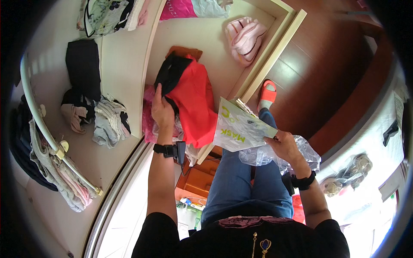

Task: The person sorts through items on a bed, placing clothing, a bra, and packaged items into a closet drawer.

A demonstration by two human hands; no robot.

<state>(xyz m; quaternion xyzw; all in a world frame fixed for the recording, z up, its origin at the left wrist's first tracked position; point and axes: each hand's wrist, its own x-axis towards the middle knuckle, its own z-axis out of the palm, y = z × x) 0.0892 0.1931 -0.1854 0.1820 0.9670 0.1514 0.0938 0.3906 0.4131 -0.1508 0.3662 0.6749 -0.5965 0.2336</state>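
Observation:
My left hand (162, 108) reaches into an open drawer, its fingers against a black garment (171, 72). Whether they grip the cloth cannot be told. Beside it a red garment (196, 100) is spread, with a brown cloth (185, 53) partly under the black one. In my right hand (284, 145) is a flat, pale plastic packet (242, 125) with green lettering, held by its corner above my thighs. Clear plastic bags (303, 153) hang at the same hand. Pink plastic (149, 113) lies by the drawer's near left side, partly hidden by my left hand.
A folded pink striped cloth (246, 40) and a pink and white bag (193, 9) lie farther back in the drawer (274, 54). Left, wardrobe shelves hold folded black trousers (83, 64) and crumpled clothes (109, 121); more clothes hang from a rail (42, 109). A bed edge (355, 138) curves at right.

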